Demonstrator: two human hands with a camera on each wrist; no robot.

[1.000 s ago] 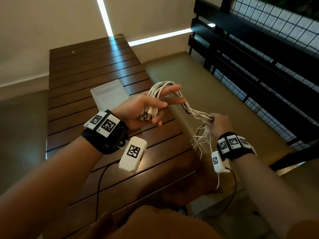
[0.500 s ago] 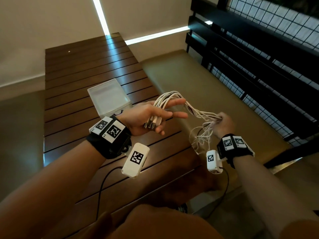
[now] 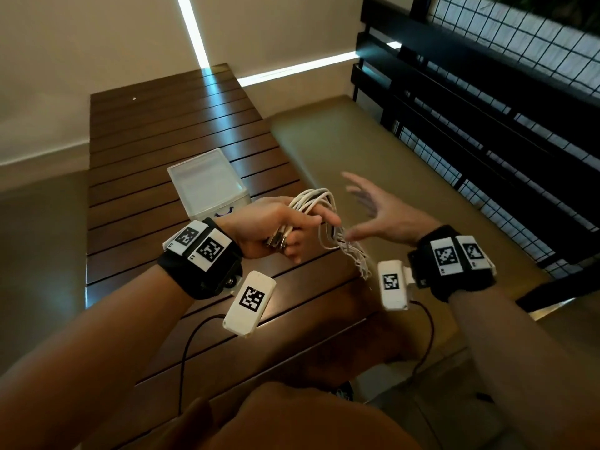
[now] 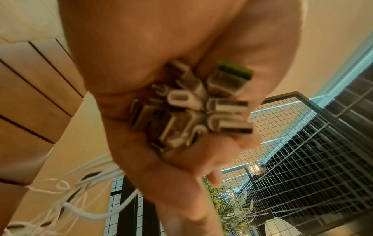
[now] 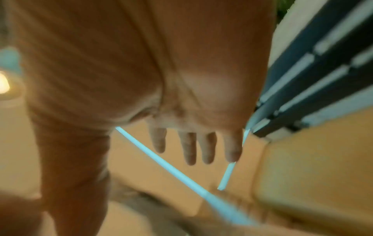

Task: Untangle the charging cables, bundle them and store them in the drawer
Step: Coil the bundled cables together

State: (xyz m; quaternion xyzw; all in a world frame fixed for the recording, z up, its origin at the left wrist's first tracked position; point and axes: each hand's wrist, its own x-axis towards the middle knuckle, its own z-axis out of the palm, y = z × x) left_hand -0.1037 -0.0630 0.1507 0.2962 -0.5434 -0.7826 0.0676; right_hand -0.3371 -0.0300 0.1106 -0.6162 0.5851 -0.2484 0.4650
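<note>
My left hand grips a bundle of white charging cables looped over its fingers. The loose ends hang down to its right. In the left wrist view the palm closes round a cluster of plugs, and slack cable trails at lower left. My right hand hovers just right of the bundle with its fingers spread and straight, holding nothing. A white translucent drawer box sits on the table behind my left hand; whether the drawer stands open is hidden.
The dark slatted wooden table runs away from me. A tan cushioned bench lies to its right, backed by a black rail and wire mesh. Cream walls stand behind.
My right hand has let go of the cable ends and opened, rising beside the bundle. The loose ends now hang from my left hand, which still holds the loops and plugs.
</note>
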